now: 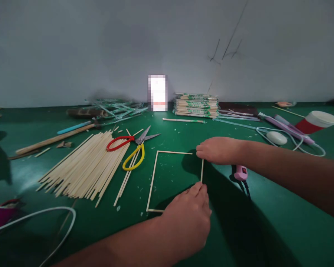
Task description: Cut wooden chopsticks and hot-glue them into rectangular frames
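Observation:
A rectangle of thin wooden chopsticks lies in front of me on the table. Its far chopstick (174, 152), left chopstick (152, 181) and near chopstick (156, 211) form the outline, the near one partly covered by my left hand (187, 218). The right-side chopstick (202, 171) runs between my two hands. My left hand's closed fingertips grip its near end, and my right hand (214, 150) pinches around its far end, close to the far chopstick's tip. Scissors (139, 141) with one red and one yellow handle rest open beside a heap of loose chopsticks (80, 167).
Wrapped chopsticks (196, 106) are stacked against the wall, near a bright pixelated rectangle (158, 92). Torn clear wrappers (117, 108) lie back left. A red-and-white cup (317, 123), white cable and pink switch (241, 172) are at right. Another white cable (55, 208) curves at front left.

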### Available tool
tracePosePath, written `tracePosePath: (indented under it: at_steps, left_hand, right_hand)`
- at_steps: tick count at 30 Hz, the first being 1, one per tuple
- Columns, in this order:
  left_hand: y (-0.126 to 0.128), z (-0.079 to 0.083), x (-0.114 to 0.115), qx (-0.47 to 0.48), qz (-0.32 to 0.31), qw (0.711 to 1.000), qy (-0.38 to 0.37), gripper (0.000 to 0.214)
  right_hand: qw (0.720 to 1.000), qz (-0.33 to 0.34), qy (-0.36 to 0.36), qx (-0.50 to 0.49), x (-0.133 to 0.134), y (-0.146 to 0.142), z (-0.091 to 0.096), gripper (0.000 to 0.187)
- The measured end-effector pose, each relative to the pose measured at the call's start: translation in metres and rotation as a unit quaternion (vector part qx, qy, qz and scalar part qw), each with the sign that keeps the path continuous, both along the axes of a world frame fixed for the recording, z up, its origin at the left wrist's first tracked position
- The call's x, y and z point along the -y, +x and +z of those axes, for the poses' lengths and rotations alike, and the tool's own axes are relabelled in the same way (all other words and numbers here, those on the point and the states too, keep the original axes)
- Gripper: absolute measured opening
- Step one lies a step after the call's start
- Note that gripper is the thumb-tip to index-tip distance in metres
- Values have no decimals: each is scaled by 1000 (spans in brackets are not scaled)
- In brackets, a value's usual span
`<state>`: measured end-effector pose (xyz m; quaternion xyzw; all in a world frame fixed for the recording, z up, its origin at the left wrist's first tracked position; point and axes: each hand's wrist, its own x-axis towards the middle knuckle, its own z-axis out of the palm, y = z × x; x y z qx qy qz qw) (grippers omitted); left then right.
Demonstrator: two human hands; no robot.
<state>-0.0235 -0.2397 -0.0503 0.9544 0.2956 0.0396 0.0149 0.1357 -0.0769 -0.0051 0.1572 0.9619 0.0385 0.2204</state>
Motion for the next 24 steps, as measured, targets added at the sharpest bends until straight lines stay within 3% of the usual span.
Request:
tracePosePath:
  at_steps: [5,8,16,20,24]
  left_hand:
    - [0,-4,1,22,11,999,23,39]
    - [0,-8,2,22,15,999,23,39]
    - [1,-11,5,6,14,999,47,39]
    - [1,-8,3,21,20,998,51,38]
    - [0,-7,3,28,25,999,37,38]
  right_hand:
    - [979,-206,-10,-10,-8,-1,9,21]
    - [959,-282,-33,-26,-3,-5,15,20]
    - [943,-326,-60,7,-5,-18,1,19]
    - [922,-372,-99,48,-7,-27,7,16]
    - [920,-370,-109,71,-6,-35,13,15]
